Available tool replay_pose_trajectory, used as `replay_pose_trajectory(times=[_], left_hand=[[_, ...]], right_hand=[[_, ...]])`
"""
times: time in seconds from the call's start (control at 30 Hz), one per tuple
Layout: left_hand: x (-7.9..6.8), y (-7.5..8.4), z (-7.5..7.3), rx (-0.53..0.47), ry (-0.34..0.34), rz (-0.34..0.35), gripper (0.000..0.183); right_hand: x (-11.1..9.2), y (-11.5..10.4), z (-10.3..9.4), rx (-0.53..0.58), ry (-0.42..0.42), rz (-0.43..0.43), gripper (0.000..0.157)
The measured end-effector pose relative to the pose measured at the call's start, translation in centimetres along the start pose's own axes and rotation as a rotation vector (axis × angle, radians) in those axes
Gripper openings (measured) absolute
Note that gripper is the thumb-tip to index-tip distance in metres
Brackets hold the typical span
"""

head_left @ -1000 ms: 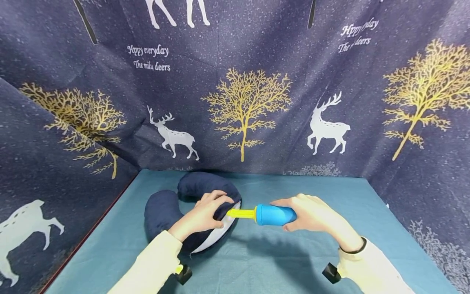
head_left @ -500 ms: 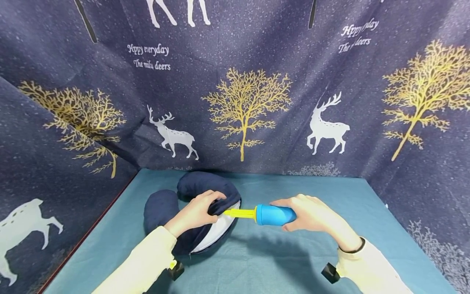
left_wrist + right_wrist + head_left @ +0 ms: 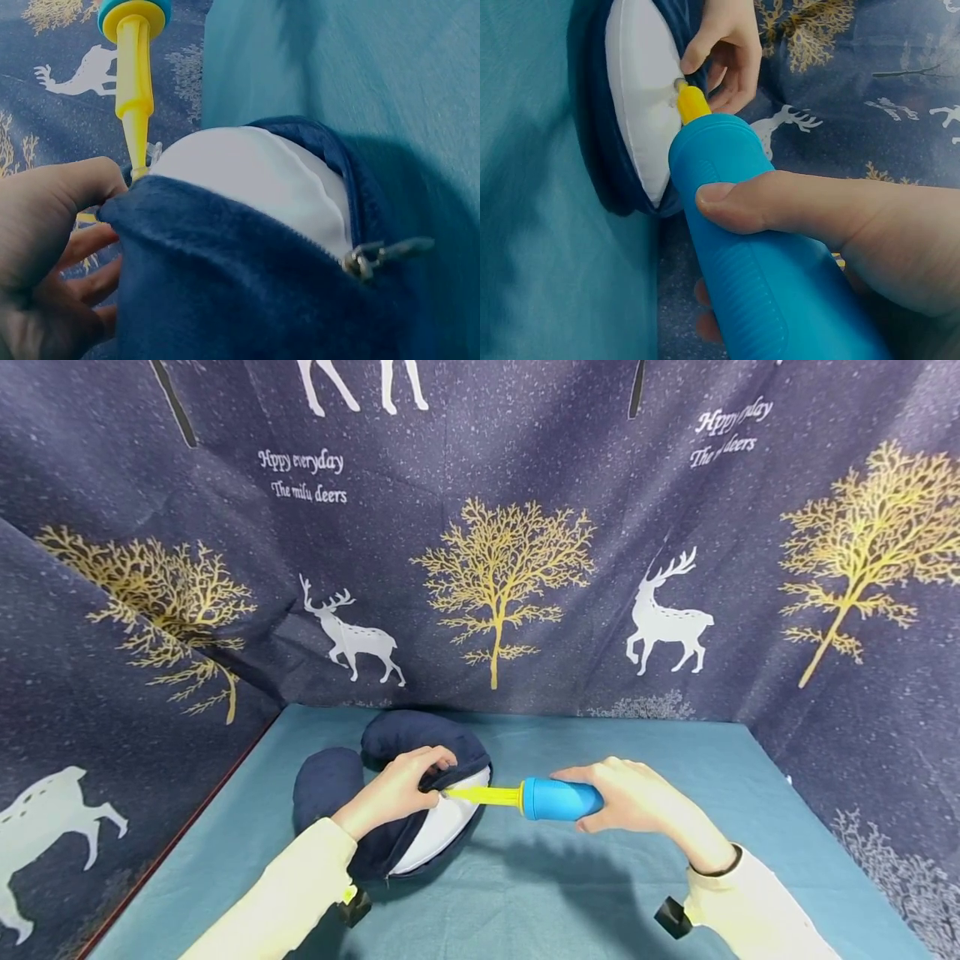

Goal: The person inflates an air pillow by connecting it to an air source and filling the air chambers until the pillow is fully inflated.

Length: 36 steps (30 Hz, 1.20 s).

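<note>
Left hand: the left hand (image 3: pixel 390 793), left of centre in the lower half of the head view, pinches the edge of the pillow cover between thumb and fingers, just beside the nozzle tip.
Right hand: the right hand (image 3: pixel 637 793), right of centre in the lower half, is clamped round the pump body, thumb along its near side in the right wrist view.
Pump body: a bright blue, ribbed plastic cylinder (image 3: pixel 562 799), lying roughly level near the lower centre of the head view.
Nozzle: a tapered yellow plastic nozzle (image 3: pixel 495 796), pointing left from the cylinder, its tip at a small clear plastic valve (image 3: pixel 155 152); how far it is seated cannot be told.
Pillow cover: a navy plush U-shaped cover (image 3: pixel 326 789), lower left of centre, its ends towards the left.
Inner: a smooth white inflatable liner (image 3: pixel 442 835), showing through the cover's open seam.
Zipper: a metal zipper pull (image 3: pixel 409 246), right of centre in the left wrist view.
Table: a teal cloth surface (image 3: pixel 750 860), filling the lower frame beneath the pillow.
Backdrop: dark blue fabric (image 3: pixel 555 443) with white deer and gold trees, across the upper frame.
</note>
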<state>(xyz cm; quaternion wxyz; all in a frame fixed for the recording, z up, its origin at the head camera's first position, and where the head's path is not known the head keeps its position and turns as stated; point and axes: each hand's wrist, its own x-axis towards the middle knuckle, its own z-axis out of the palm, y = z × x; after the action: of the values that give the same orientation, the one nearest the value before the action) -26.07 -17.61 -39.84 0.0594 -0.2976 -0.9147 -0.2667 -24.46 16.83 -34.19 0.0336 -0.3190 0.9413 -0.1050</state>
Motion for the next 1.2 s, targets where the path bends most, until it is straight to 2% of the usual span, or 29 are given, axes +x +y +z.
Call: replay_pose_trajectory(times=[0.1, 0.23, 0.33, 0.57, 0.8, 1.03, 1.2], left_hand=[[0.0, 0.0, -0.1, 0.009, -0.023, 0.032, 0.038], [0.0, -0.1, -0.2, -0.008, -0.076, 0.042, 0.031], [0.0, -0.3, -0.2, -0.014, -0.085, 0.045, 0.029], [-0.1, -1.1, -0.4, -0.074, -0.067, 0.047, 0.024], [-0.1, -1.4, -0.1, -0.108, -0.082, 0.029, 0.019], [-0.1, -1.3, -0.1, -0.131, -0.058, -0.026, 0.015], [0.0, -1.0, -0.1, -0.126, -0.059, -0.036, 0.016]], right_hand=[[0.2, 0.0, 0.3, 0.006, -0.009, 0.002, 0.064], [0.4, -0.2, 0.7, 0.027, -0.027, 0.001, 0.065], [0.6, -0.3, 1.0, 0.039, -0.025, -0.017, 0.066], [1.3, -0.2, 1.8, 0.035, 0.01, -0.087, 0.07], [2.3, -0.5, 2.9, 0.058, 0.01, -0.122, 0.072], [2.6, -0.6, 3.5, 0.058, 0.021, -0.139, 0.064], [2.2, -0.7, 3.7, 0.066, 0.032, -0.158, 0.056]])
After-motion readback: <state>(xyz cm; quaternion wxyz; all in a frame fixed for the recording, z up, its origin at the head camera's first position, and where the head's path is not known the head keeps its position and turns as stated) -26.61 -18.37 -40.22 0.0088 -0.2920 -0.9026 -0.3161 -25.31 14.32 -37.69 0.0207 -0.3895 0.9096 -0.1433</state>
